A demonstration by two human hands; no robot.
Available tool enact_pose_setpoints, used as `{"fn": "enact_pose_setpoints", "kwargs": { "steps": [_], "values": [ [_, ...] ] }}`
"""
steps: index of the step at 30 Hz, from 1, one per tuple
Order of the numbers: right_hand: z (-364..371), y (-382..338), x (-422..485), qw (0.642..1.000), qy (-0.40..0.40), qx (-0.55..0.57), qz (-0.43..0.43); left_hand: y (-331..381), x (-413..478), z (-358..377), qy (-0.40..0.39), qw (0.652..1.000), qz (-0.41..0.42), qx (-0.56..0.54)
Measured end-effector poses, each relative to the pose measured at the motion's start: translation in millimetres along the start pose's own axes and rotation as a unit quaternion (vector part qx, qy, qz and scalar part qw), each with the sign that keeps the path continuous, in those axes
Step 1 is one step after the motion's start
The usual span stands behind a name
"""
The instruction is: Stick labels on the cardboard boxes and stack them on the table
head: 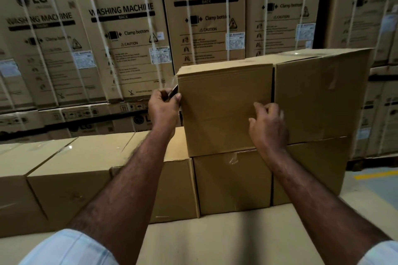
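Premises are presenting as a goods warehouse. Tall washing-machine cartons are standing in close rows, stacked in tiers and filling the whole background. Each is carrying printed brand, handling and caution marks. White straps are binding them, and white shipping labels are showing on their faces. Plain brown boxes are lining up in front, taped shut, two tiers high at the right. A grey floor is showing at the right edge, carrying a yellow painted line.
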State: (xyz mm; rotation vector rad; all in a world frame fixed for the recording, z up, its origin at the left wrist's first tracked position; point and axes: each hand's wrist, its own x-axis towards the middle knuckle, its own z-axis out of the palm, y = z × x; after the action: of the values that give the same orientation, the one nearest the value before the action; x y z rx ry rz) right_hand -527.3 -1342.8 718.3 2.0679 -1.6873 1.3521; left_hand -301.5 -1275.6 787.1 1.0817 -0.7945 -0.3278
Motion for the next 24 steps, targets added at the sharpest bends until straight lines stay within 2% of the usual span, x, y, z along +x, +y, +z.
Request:
{"fn": "enact_pose_setpoints", "kwargs": {
  "steps": [5,8,11,15,21,24],
  "values": [
    [-22,-22,-7,0.998,-0.005,0.058,-0.017,19,-20,-21,0.017,1.000,0.000,-0.017],
    [-45,-45,-10,0.983,-0.040,0.171,-0.055,36,-44,-37,0.009,1.000,-0.001,0.007],
    [-72,-73,-23,0.936,-0.152,0.312,-0.055,56,-74,-54,-0.010,0.999,-0.041,-0.001],
    [-103,-101,-64,0.874,-0.289,0.390,-0.033,82,-118,-79,-0.029,0.993,-0.108,-0.041],
    [-141,-116,-131,0.800,-0.351,0.486,0.029,106,-170,-106,-0.067,0.987,-0.144,-0.030],
    [-159,-111,-166,0.783,-0.357,0.506,0.059,113,-187,-115,-0.058,0.986,-0.155,-0.029]
  ]
}}
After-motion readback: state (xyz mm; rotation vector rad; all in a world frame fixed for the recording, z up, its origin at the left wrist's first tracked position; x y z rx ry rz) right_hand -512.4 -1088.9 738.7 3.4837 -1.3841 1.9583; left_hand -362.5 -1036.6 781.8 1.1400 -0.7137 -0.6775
